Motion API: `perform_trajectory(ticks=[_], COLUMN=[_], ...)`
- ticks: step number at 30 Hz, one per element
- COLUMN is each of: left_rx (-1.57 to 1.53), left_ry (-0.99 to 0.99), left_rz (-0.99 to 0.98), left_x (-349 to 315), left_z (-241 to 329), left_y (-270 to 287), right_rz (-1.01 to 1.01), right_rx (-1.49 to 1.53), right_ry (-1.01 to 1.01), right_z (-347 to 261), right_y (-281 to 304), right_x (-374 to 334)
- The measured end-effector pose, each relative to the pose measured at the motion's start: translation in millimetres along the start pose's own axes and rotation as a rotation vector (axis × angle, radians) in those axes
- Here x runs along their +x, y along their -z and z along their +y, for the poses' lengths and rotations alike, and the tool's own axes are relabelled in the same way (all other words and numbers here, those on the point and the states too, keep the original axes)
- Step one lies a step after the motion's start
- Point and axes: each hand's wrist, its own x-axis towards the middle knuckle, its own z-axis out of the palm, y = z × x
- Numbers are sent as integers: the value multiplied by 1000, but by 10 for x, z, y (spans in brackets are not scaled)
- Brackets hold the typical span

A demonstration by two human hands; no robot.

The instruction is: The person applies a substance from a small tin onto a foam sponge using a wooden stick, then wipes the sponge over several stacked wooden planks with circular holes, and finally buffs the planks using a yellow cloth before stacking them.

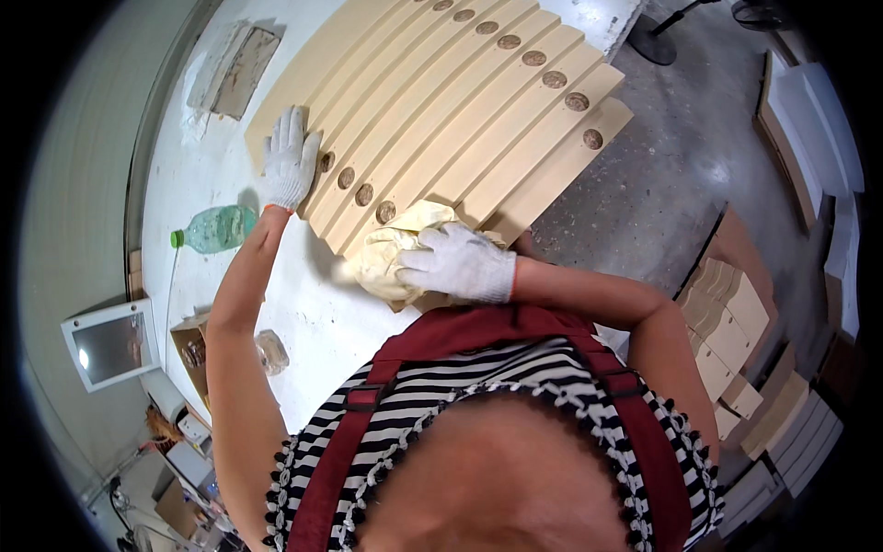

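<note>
Overlapping pale wooden boards (432, 129) lie fanned out like steps on the white table. Round, brown speckled holes or discs show near both ends of the boards. My left hand (290, 164), in a white knitted glove with an orange cuff, rests flat with fingers stretched out on the left boards' near part. Closer to my body, my right hand (464, 264), gloved the same way, is closed over a crumpled pale yellow cloth (379, 262). The cloth bunches against the near ends of the boards, and part of it is hidden under my fingers.
A green plastic bottle (219, 230) lies on the white table (308, 317) left of my left forearm. Farther off at the left is a flat greyish block (246, 74). Cut wooden pieces (727, 313) are stacked at the right, by the grey floor (625, 202). A fan base (651, 41) stands far right.
</note>
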Motion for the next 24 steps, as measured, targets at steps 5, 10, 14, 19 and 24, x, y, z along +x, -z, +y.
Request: perform_trajectory(ticks=[5, 10, 14, 19, 24], left_rx=[-43, -330, -493, -2079, -1835], left_ry=[55, 110, 474, 898, 757], left_rz=[9, 73, 465, 542, 774], left_x=[-128, -190, -995, -1321, -1355], left_z=[-35, -38, 107, 1030, 1240], left_y=[117, 154, 233, 86, -65], right_rz=[303, 671, 467, 274, 339], right_rx=[-233, -474, -193, -924, -795], right_ry=[-258, -774, -838, -825, -537], right_z=[1383, 3095, 2642, 2100, 752], right_y=[582, 1680, 1694, 596, -214], right_x=[-516, -1126, -493, 126, 428])
